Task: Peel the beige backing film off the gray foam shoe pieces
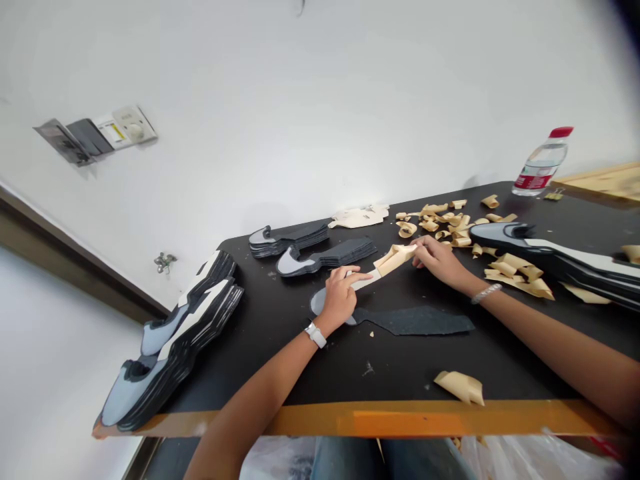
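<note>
Two hands meet near the middle of a black table [280,373]. The left hand [340,297] lies palm down with its fingers spread only a little, pressing on the grey end of a flat shoe piece [415,321]; it grips nothing, and its forefinger reaches out along a tan paper strip [393,260]. The right hand [440,260] is closed narrowly, its fingertips pinching the far end of that strip, which is raised off the table there. The strip runs from under the left hand's fingers up and to the right into the right hand's pinch. The shoe piece lies flat on the table just in front of both hands, its long axis running left to right, with the rounded grey end to the left under the left hand and the dark tapered end pointing right. A watch [315,335] sits on the left wrist and a bracelet [487,292] on the right. Loose paper curls [450,223] lie scattered behind the right hand, and one more curl [460,387] rests near the table's orange front edge. Stacks of similar pieces [175,347] overhang the left corner, others [325,257] lie behind the left hand, and a water bottle [543,163] stands at the back right.
</note>
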Demonstrator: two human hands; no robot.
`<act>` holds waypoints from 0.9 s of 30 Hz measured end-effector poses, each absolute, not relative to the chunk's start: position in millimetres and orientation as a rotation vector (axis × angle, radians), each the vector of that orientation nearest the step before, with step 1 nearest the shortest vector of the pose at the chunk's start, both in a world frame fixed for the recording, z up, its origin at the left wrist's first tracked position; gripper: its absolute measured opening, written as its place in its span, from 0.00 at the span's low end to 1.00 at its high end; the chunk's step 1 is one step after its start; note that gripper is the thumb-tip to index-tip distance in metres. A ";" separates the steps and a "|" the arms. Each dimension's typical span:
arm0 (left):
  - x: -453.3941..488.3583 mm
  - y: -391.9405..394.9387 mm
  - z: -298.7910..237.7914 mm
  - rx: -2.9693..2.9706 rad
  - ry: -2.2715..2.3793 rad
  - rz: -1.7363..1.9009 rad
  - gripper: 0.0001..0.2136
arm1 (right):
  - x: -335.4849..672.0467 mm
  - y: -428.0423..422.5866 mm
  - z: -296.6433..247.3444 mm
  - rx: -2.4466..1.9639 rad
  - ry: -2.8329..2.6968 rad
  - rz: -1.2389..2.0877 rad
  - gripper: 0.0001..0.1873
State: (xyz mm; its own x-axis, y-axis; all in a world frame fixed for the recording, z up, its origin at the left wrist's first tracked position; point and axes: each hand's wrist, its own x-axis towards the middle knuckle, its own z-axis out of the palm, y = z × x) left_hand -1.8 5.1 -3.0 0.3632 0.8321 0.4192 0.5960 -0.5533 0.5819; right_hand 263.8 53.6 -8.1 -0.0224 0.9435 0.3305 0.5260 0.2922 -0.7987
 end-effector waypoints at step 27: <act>-0.3 3.1 -1.1 2.318 1.304 0.885 0.25 | 289.8 60.6 0.0 -1.514 -1.500 0.428 0.03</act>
